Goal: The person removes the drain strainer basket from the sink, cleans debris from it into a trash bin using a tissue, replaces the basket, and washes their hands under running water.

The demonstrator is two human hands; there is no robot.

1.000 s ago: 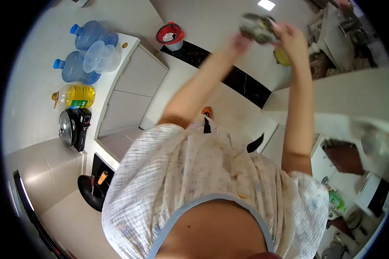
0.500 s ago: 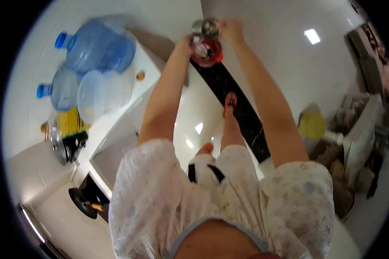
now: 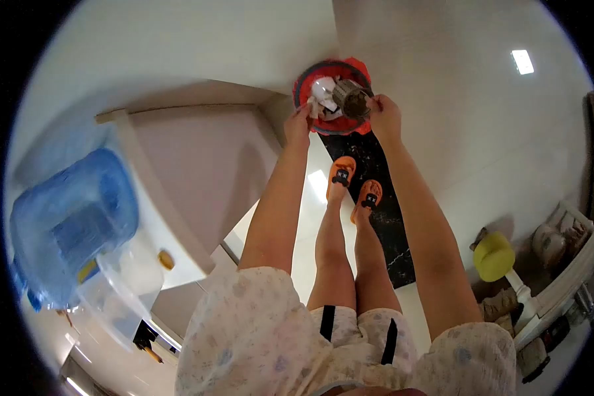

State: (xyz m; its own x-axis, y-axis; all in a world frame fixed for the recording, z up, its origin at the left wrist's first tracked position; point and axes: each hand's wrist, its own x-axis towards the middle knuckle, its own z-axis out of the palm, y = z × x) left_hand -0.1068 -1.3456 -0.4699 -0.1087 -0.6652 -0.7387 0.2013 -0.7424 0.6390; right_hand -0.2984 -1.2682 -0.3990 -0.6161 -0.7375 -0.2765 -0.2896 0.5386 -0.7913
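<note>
– Where's the grey cylindrical metal container [image 3: 350, 98]?
– Twelve o'clock, over the round red-lined bin [image 3: 361, 68], gripped by the right hand [image 3: 385, 119].
– Left hand [image 3: 297, 125]?
– Narrow, at the bin's nine-o'clock side; can't tell its hold.

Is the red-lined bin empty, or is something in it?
Not empty: white scraps show inside the bin, within its red liner.
</note>
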